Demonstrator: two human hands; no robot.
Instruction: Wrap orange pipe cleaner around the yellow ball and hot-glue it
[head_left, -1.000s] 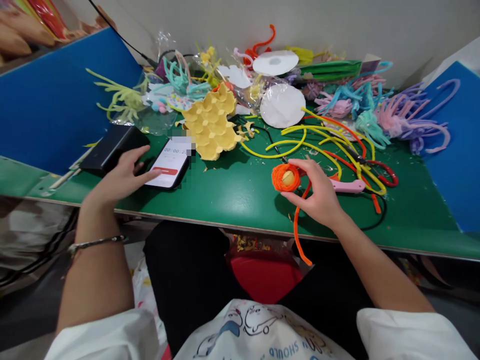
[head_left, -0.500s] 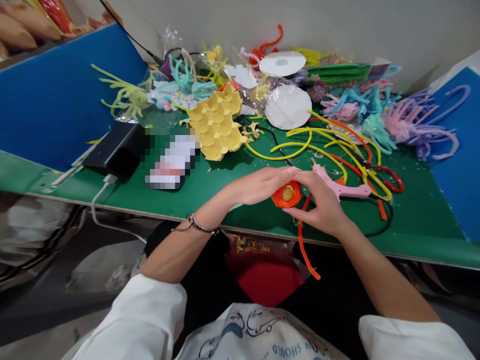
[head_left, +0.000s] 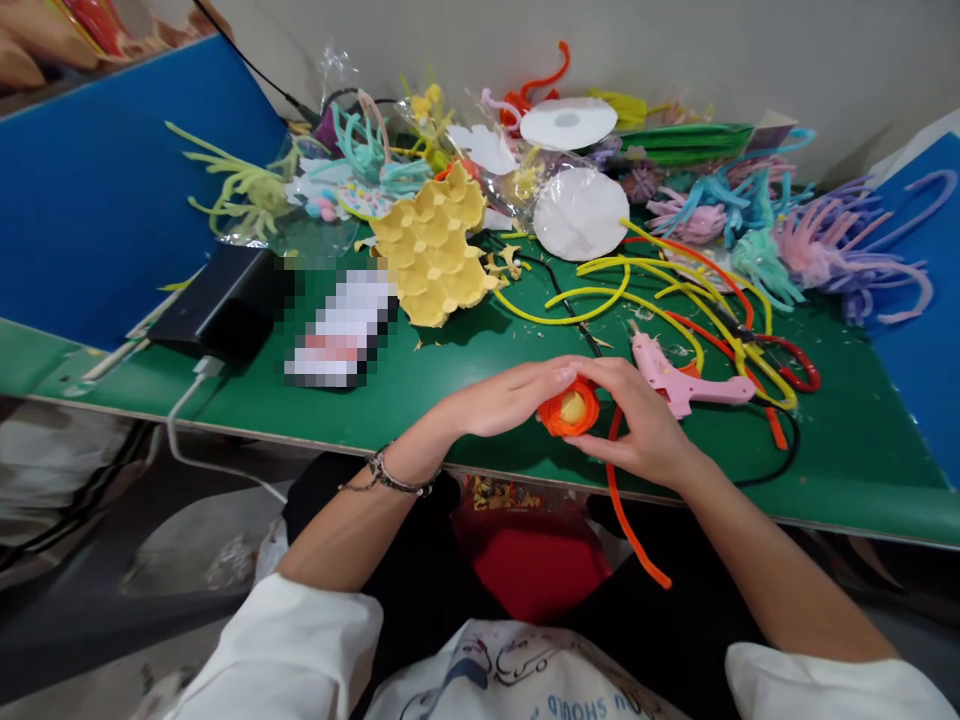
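Note:
Both my hands meet over the front edge of the green table [head_left: 480, 360]. Between them is an orange pipe-cleaner coil [head_left: 570, 408] wound round a small yellow ball. My left hand [head_left: 510, 395] pinches the coil from the left. My right hand [head_left: 637, 420] cups it from the right, fingers curled round it. The loose orange tail [head_left: 626, 510] of the pipe cleaner hangs down past the table edge toward my lap.
A pink glue gun [head_left: 679, 378] lies just right of my hands, with its black cord. Yellow and red pipe cleaners [head_left: 675, 290], a yellow egg-tray piece [head_left: 435, 250], white discs [head_left: 579, 212] and pastel pipe-cleaner bundles crowd the back. A phone [head_left: 337, 325] and a black power bank [head_left: 217, 305] lie at the left.
My left hand left the phone at the left and came across to the orange coil. My right hand kept hold of the coil, now closer to the table's front edge.

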